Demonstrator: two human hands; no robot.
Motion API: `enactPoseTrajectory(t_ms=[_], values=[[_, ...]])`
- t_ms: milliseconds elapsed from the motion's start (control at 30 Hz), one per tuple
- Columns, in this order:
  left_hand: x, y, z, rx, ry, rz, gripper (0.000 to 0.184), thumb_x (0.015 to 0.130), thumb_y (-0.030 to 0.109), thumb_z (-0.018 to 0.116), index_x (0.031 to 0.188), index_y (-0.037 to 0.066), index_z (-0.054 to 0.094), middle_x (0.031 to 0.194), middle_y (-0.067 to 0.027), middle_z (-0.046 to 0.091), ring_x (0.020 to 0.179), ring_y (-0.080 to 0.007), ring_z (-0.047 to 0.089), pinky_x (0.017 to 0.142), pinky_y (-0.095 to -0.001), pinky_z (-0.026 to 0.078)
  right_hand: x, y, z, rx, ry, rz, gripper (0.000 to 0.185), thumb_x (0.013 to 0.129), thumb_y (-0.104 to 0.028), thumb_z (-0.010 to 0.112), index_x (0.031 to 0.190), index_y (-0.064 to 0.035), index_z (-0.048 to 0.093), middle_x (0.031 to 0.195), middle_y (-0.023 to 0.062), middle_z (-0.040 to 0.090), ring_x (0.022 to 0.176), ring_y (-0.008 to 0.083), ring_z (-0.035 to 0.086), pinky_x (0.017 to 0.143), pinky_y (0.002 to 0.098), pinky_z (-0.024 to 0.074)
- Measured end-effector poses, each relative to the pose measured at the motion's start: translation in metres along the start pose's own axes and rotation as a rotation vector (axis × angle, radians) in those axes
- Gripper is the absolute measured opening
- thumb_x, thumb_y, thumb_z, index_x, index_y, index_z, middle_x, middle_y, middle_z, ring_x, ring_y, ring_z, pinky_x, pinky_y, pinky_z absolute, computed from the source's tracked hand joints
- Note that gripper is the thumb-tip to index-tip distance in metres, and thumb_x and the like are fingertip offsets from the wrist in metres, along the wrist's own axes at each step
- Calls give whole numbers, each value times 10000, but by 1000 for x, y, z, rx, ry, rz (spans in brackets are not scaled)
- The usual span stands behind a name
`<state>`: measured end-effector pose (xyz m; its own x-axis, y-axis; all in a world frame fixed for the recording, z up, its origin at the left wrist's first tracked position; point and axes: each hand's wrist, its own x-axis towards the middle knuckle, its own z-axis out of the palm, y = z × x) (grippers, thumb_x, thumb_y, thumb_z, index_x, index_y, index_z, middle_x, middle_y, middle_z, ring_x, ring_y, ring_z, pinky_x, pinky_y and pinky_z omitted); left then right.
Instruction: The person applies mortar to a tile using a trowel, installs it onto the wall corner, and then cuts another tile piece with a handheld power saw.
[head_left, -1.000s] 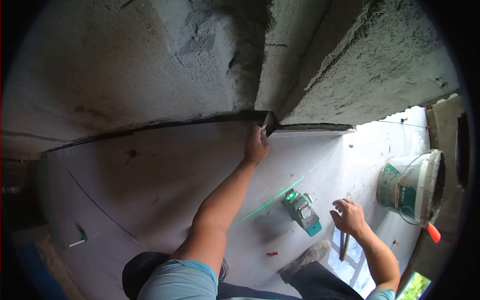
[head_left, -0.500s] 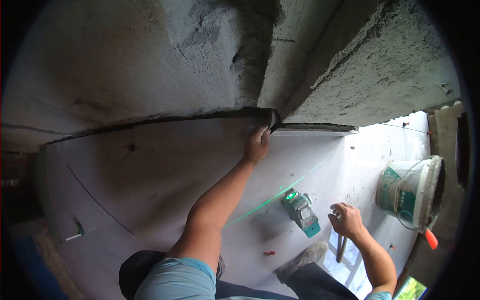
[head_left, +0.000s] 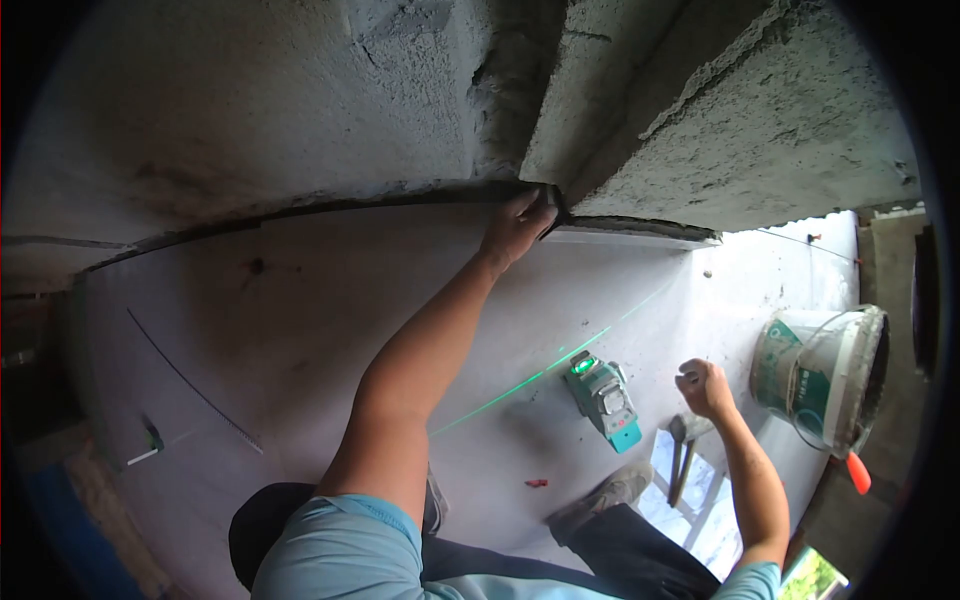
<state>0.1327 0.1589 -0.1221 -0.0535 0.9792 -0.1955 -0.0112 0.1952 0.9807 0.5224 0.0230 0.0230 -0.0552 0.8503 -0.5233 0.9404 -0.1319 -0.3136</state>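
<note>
Floor [head_left: 330, 330] of pale surface, meeting rough concrete [head_left: 250, 100] along a dark joint that crosses the upper part of the frame. From left to right: a thin dark strand [head_left: 190, 375] lies at the left; at upper centre, the left grip [head_left: 518, 228] is bent against a thin dark piece [head_left: 560, 205] at the joint, the fingers covering much of it, so that a firm grasp, as against mere contact, cannot be told. The piece appears stiff and probably light, gritty rather than slippery, and not especially fragile, though its material cannot be made out; the edge nearer the person would offer the surest hold, thumb opposed to fingers. Right of centre, a laser level [head_left: 603, 398] stands beside a green line [head_left: 510, 395]. Farther right, what seems a hammer-like tool [head_left: 688, 429] lies just below the right grip [head_left: 706, 388], which is loosely curled and relaxed, with nothing visible in it. A bucket [head_left: 800, 370], probably far heavier than the piece, occupies the right of the frame
</note>
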Motion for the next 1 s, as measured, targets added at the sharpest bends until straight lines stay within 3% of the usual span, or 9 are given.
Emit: enactPoseTrajectory(t_ms=[133, 333, 367, 567, 1000], values=[[-9, 36, -7, -150, -177, -122, 529, 910, 323, 673, 1363, 96, 522, 1223, -52, 584, 1104, -153, 539, 910, -338, 463, 22, 51, 13, -6, 95, 94, 299, 797, -211, 677, 963, 37, 698, 904, 233, 704, 858, 337, 697, 794, 390, 543], [-11, 37, -6, -234, -171, -144, 531, 905, 313, 683, 1365, 104, 522, 1275, -47, 551, 1157, -167, 515, 939, -376, 455, 38, 77, 38, -140, 100, 259, 531, 826, -280, 669, 1271, -17, 547, 1175, 242, 625, 1142, 362, 580, 991, 429, 443], [-12, 39, -6, -244, -173, -146, 528, 904, 310, 684, 1363, 104, 523, 1271, -45, 552, 1155, -167, 515, 943, -377, 454, 43, 85, 43, -149, 57, 248, 639, 845, -345, 660, 1368, -35, 461, 1295, 263, 546, 1223, 387, 517, 1036, 436, 406], [-13, 39, -8, -262, -201, -214, 536, 907, 334, 678, 1372, 116, 523, 1264, -30, 550, 1158, -166, 503, 981, -404, 434, 50, 57, 39, -208, 3, 317, 707, 850, -379, 652, 1419, -37, 411, 1338, 311, 491, 1255, 417, 485, 1054, 444, 393], [-8, 39, -10, -286, -226, -271, 596, 901, 327, 691, 1404, 77, 492, 1361, -72, 533, 1251, -227, 480, 1031, -492, 394, 54, 57, 39, -317, -54, 238, 818, 837, -416, 662, 1471, -11, 339, 1340, 254, 524, 1271, 352, 498, 1052, 404, 402]])
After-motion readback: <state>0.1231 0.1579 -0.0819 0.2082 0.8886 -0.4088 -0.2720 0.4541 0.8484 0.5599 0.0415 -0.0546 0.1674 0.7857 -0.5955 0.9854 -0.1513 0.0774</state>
